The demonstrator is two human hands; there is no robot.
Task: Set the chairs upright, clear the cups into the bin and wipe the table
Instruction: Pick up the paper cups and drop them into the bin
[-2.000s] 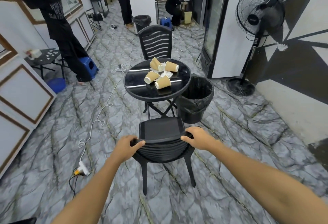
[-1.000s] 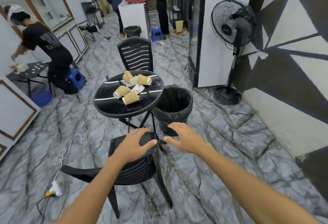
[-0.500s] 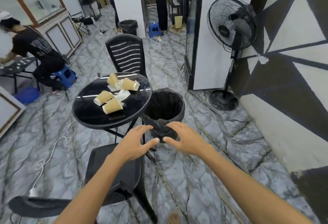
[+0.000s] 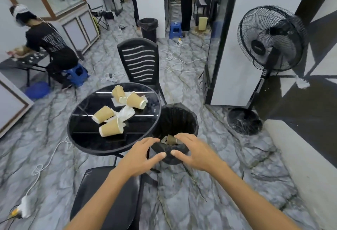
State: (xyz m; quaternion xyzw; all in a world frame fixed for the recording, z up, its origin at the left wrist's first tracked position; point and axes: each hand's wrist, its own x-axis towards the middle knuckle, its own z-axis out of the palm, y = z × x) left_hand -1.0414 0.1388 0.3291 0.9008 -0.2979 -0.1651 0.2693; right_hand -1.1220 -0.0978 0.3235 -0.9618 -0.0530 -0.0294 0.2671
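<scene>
A round black table [image 4: 85, 138] holds several tipped-over tan paper cups [image 4: 111, 127] and crumpled white napkins [image 4: 125, 114]. A black bin [image 4: 179, 118] with a bag liner stands at the table's right; a cup lies inside it. One black chair [image 4: 138, 62] stands upright beyond the table. A second black chair [image 4: 102, 198] is below me, its seat under my left forearm. My left hand [image 4: 142, 156] and my right hand [image 4: 193, 152] hover open over the bin's near rim, fingers spread, holding nothing.
A black pedestal fan [image 4: 269, 47] stands at the right by the wall. White cables [image 4: 38, 171] and a power strip [image 4: 24, 207] lie on the marble floor at left. A person sits on a blue stool [image 4: 76, 74] at far left; others stand at the back.
My hands let go of the near chair's back and moved up over the bin. The view has shifted forward and right, bringing the table and bin closer.
</scene>
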